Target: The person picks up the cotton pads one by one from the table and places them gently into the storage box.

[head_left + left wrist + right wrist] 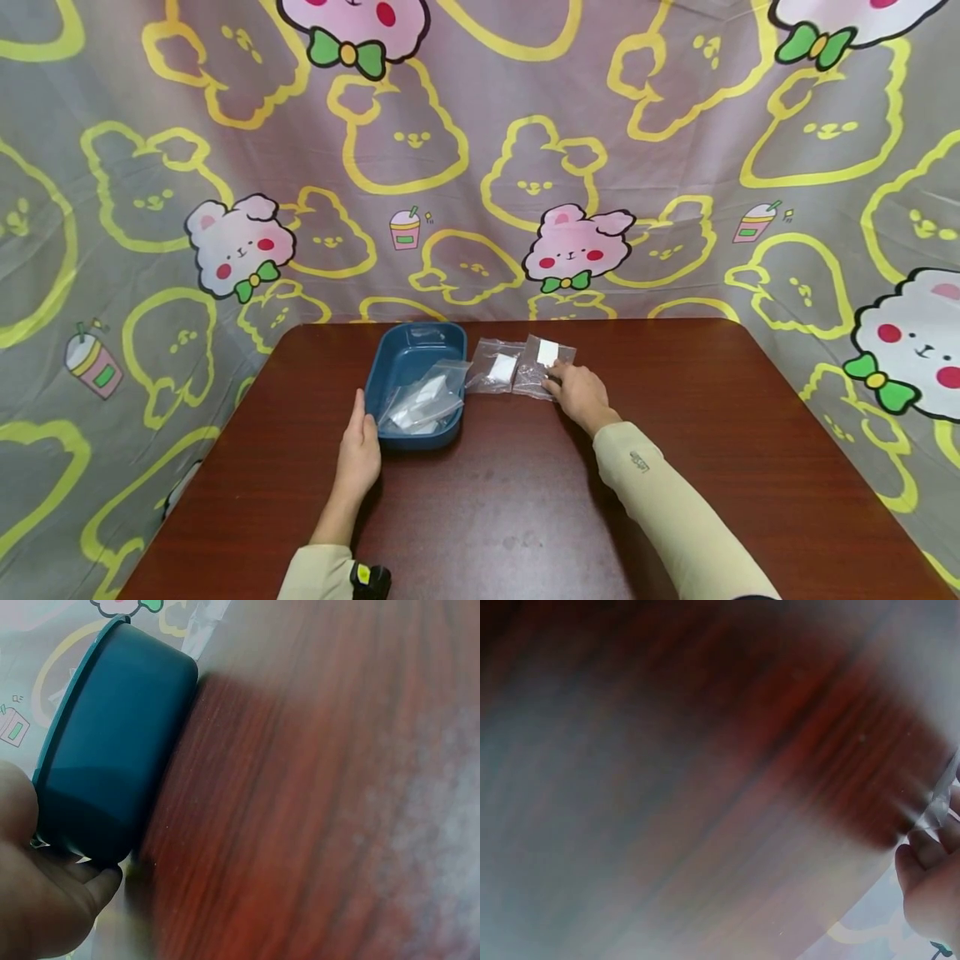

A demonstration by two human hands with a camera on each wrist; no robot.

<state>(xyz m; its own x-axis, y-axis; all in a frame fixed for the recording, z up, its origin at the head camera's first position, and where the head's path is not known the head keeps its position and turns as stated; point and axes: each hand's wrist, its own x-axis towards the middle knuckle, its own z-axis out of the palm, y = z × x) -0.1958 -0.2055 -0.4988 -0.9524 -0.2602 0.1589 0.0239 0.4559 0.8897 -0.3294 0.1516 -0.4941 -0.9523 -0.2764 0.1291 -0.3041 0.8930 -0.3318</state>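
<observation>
A dark blue tray (408, 354) stands on the red-brown table and holds several clear plastic bags (423, 402) with white pieces inside. My left hand (361, 425) lies flat against the tray's left side with straight fingers; the left wrist view shows the tray wall (112, 750) touching that hand (45, 900). Two small clear bags lie just right of the tray, each with a white piece. My right hand (559, 385) pinches the near edge of the right bag (546, 358). The right wrist view is blurred, showing curled fingers (926, 874) at the bag's corner (939, 806). The other bag (495, 368) lies untouched.
The table (525, 517) is bordered at the back and both sides by a hanging cartoon-bear cloth (480, 167). A small black and yellow device (369, 578) sits at my left wrist.
</observation>
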